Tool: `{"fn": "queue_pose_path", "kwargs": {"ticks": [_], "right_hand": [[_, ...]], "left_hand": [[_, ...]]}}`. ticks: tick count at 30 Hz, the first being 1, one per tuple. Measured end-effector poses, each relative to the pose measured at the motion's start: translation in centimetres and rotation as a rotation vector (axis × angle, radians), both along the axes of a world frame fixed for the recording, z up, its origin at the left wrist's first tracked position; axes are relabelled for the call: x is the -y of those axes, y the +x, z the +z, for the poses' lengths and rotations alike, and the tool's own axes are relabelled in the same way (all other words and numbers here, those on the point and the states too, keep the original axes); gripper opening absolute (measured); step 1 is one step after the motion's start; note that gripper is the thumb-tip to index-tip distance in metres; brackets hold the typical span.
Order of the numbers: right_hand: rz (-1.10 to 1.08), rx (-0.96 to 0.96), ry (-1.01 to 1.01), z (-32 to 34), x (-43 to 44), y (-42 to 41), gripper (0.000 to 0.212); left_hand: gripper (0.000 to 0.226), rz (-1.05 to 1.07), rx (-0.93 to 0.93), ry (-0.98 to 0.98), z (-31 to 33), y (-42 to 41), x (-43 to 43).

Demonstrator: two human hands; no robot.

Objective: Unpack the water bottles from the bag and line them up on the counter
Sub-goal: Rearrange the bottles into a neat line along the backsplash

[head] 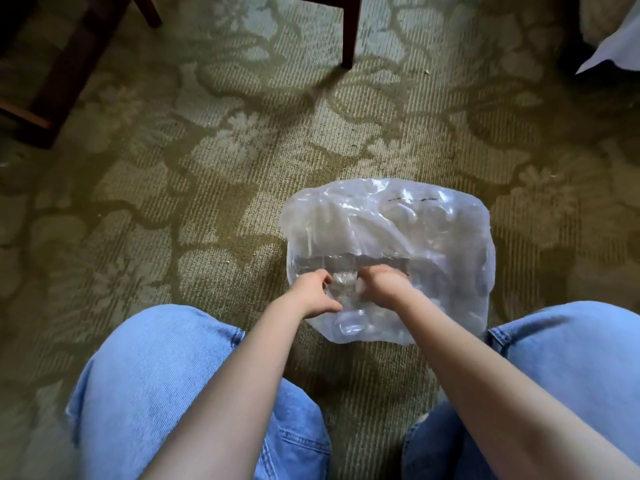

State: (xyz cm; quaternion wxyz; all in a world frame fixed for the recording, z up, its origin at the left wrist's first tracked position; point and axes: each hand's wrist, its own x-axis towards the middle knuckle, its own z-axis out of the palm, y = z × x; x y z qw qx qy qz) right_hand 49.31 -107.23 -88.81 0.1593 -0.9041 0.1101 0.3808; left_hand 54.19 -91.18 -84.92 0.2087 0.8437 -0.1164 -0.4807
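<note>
The left hand [313, 292] and right hand [381, 284] each have their grip pinched shut on the clear film of the bag [388, 237], close together at its near edge. The water bottles [408, 216] are faint shapes under the plastic, beyond the hands, on the carpet [207, 168]. Pulling hard could rip the film suddenly and send bottles rolling away.

A short line of dark print runs along the far top edge of the clear plastic bag [388, 244], but it is too small and blurred to read. Nothing else carries any lettering.
</note>
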Motion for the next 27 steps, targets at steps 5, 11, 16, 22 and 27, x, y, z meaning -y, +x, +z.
{"fn": "queue_pose_path", "kwargs": {"ticks": [5, 11, 16, 22, 27], "right_hand": [[-0.210, 0.371, 0.162, 5.5, 1.1, -0.7, 0.045], [-0.388, 0.674, 0.443, 11.0, -0.3, 1.3, 0.042], [-0.501, 0.677, 0.592, 20.2, -2.4, 4.2, 0.037], [-0.528, 0.779, 0.588, 36.1, -5.0, 6.6, 0.033], [-0.333, 0.797, 0.486, 51.8, -7.9, 7.9, 0.036]], "left_hand": [[0.084, 0.125, 0.033, -0.051, 0.9, 1.1, 0.2], [0.062, 0.236, 0.085, -0.164, 5.6, 2.6, 0.5], [0.069, 0.386, 0.045, -0.315, 15.2, 4.5, -0.1], [0.065, 0.593, 0.007, -0.489, 30.6, 5.6, -1.4], [0.058, 0.632, 0.117, -0.497, 45.4, 5.6, -4.3]]}}
